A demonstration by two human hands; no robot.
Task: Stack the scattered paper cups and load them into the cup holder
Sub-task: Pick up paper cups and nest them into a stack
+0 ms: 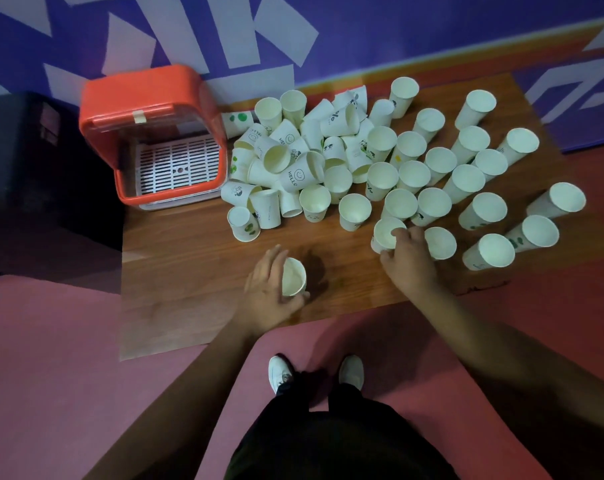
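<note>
The person is wearing dark, near-black clothing on the lower body, showing as a plain, unmarked mass well back from both grips. Behind the left hand, the left forearm is showing bare to the frame's edge; behind the right hand, the right forearm likewise. Between the forearms, a left white shoe is showing dark lacing beside a right white shoe.

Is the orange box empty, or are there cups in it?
Empty. Inside the orange box, the white slatted tray shows bare; the cups in view sit outside on the wooden board.
</note>
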